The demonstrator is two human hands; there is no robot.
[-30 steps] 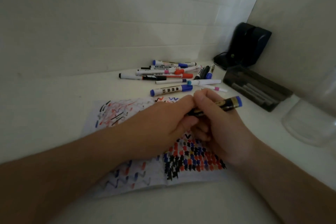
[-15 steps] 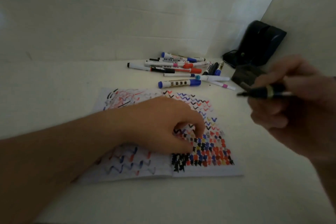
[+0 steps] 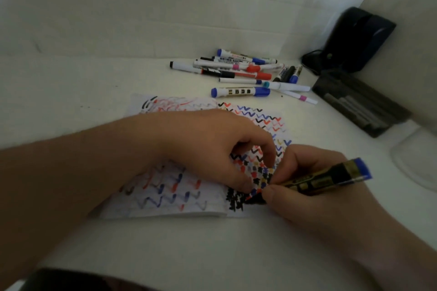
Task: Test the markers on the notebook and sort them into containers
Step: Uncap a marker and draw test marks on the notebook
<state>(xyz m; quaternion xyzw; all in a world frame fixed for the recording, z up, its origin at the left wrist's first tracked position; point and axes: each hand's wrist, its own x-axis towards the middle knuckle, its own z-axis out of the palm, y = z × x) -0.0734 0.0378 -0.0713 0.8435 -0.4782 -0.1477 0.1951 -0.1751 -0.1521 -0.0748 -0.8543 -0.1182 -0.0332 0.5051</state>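
The right hand has its fingers curled round a black-and-gold marker, tip down on the notebook; the left hand, fingers bent, empty, pins the page. Crowded marks could hide a faint stroke, so the marker might be misjudged

light: dim, flat | shadows: soft | focus: slightly soft | edges: wide-angle bending, right side smeared

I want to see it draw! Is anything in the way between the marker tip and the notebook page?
Nothing visible blocks it. The right hand holds the marker with its tip down at the notebook. The left hand rests on the page just beside the tip, not under it.
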